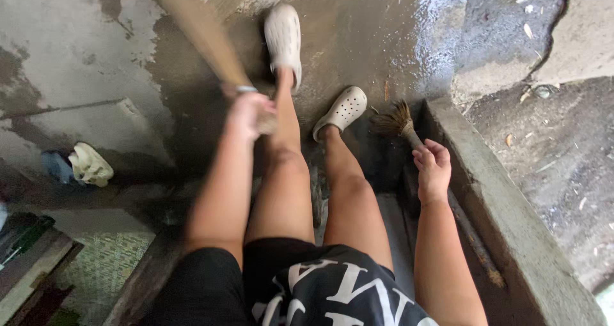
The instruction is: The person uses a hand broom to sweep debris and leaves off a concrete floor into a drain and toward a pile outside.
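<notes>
the right hand (432,170) has its fingers wrapped round a short hand broom (398,121), bristles just beyond the fingertips. the left hand (248,113) clamps a blurred long broom (203,33), reaching past its fingers over the wet floor (384,38).

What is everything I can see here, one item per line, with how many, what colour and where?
Long broom: one, tan, blurred, upper left, held in the left hand.
Short hand broom: one, brown bristles, centre right, held in the right hand.
Clogs: two, off-white, on the person's feet, upper centre.
Wet floor: grey-brown concrete, shiny with water, across the top.
Concrete ledge: one, grey, right side.
Crumpled cloth: one, pale, left edge.
Patterned mat: one, greenish, lower left.
Shorts: black with white lettering, bottom centre.
Left hand: gripping the long broom.
Right hand: gripping the short broom.
</notes>
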